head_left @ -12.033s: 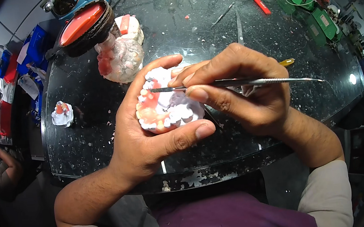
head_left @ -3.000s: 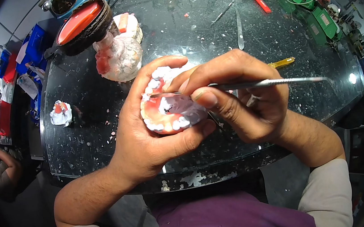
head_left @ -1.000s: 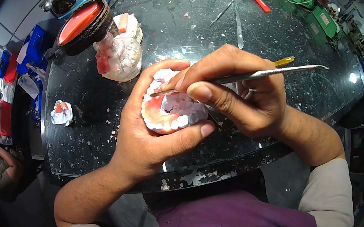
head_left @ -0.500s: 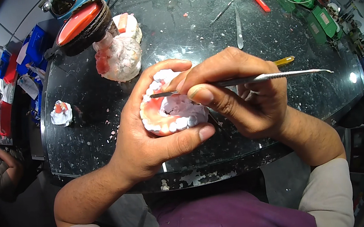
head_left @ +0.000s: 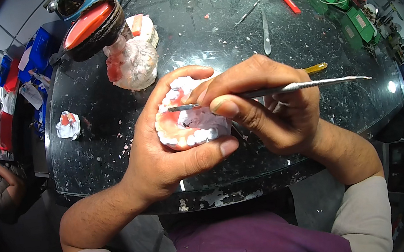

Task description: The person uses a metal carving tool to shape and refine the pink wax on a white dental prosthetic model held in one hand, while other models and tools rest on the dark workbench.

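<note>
My left hand (head_left: 165, 150) is wrapped round a white dental cast (head_left: 214, 124), thumb along its near side and fingers round its far side. Pink wax (head_left: 169, 122) lines the inside of the tooth arch. Pinched between the thumb and fingers of my right hand (head_left: 273, 98) is a thin metal wax carver (head_left: 307, 84). The carver's flat blade lies over the wax at the left part of the arch; whether it touches is hard to tell. Its curved other end points right. My right fingers cover part of the cast's far side.
A pan of red wax (head_left: 88, 27) stands on a plaster-covered stand (head_left: 135, 64) at the far left. A small cast (head_left: 68, 125) lies left. A metal spatula (head_left: 265, 31), a thin tool (head_left: 246, 13) and a red-handled tool (head_left: 291, 4) lie beyond my hands. Green bins (head_left: 357, 23) line the right.
The carver's blade has shifted very slightly toward me over the wax. Both hands keep their grips, and the cast stays in place.
</note>
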Motion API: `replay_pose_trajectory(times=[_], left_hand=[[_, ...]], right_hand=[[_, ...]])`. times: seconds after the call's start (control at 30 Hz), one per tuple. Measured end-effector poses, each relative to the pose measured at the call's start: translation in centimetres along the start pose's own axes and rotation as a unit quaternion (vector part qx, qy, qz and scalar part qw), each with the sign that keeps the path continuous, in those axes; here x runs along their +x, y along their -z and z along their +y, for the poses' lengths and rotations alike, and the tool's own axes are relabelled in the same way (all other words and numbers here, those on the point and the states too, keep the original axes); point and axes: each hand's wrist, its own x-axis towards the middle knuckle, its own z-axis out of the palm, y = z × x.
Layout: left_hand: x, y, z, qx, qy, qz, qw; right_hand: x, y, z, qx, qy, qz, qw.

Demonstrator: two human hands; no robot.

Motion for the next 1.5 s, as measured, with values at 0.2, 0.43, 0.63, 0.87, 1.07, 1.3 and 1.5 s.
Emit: replay_pose_trajectory(times=[0.2, 0.43, 0.63, 0.87, 1.07, 1.3, 1.5], left_hand=[[0.0, -0.1, 0.0, 0.002, -0.003, 0.001, 1.0], [-0.1, -0.3, 0.3, -0.007, 0.01, 0.008, 1.0], [-0.1, -0.1, 0.0, -0.002, 0.005, 0.005, 1.0], [0.0, -0.1, -0.1, -0.008, 0.001, 0.006, 1.0], [0.0, 0.5, -0.7, -0.054, -0.044, -0.04, 0.997], [0.1, 0.5, -0.8, -0.09, -0.037, -0.047, 0.994], [0.3, 0.8, -1.2, -0.074, -0.053, -0.054, 0.994]], right_hand=[[0.0, 0.0, 0.2, 0.01, 0.006, 0.002, 1.0], [-0.1, -0.1, 0.3, 0.022, 0.011, 0.004, 1.0], [-0.1, -0.1, 0.4, 0.023, 0.016, 0.004, 1.0], [0.0, -0.1, 0.5, 0.008, 0.028, 0.005, 1.0], [-0.1, -0.2, 0.5, 0.005, 0.029, -0.002, 1.0], [-0.4, -0.3, 0.7, 0.008, 0.03, -0.006, 0.999], [-0.4, -0.4, 0.6, 0.004, 0.034, -0.005, 0.999]])
